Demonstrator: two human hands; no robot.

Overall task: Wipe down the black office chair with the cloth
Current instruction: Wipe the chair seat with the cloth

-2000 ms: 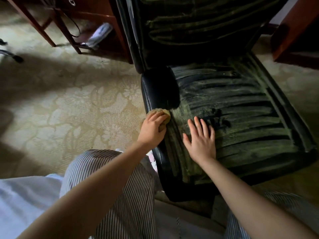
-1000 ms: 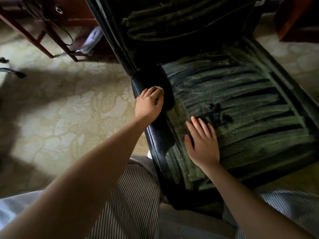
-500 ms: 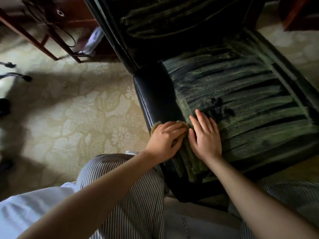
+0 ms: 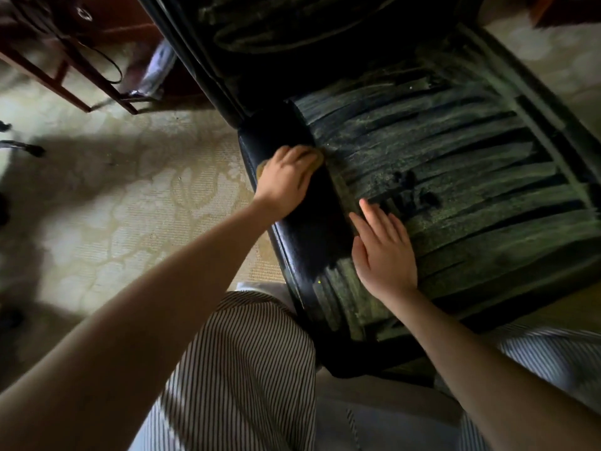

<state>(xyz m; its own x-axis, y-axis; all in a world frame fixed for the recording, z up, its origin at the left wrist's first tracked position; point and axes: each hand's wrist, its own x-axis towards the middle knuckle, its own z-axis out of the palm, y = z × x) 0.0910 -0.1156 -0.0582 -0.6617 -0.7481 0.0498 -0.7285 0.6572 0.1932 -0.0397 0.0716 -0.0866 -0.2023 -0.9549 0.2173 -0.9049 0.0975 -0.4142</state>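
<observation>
pressing the cloth (image 4: 261,166) under curled fingers, left hand (image 4: 286,182) sits on the chair (image 4: 455,177) seat's left edge; right hand (image 4: 383,252) flat beside it.

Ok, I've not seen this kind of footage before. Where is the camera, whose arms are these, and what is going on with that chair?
There is no machine here. A person wears a wide-angle camera on the head, so the single view looks forward and down at their own two hands. The left hand grips a small tan cloth, mostly hidden under the fingers, and presses it on the smooth black side edge of the office chair. The right hand lies flat, fingers straight, on the seat, which looks dusty and streaked. At the bottom are the person's striped trousers. Beside the chair is a pale patterned carpet, with dark wooden furniture legs at the upper left.
</observation>
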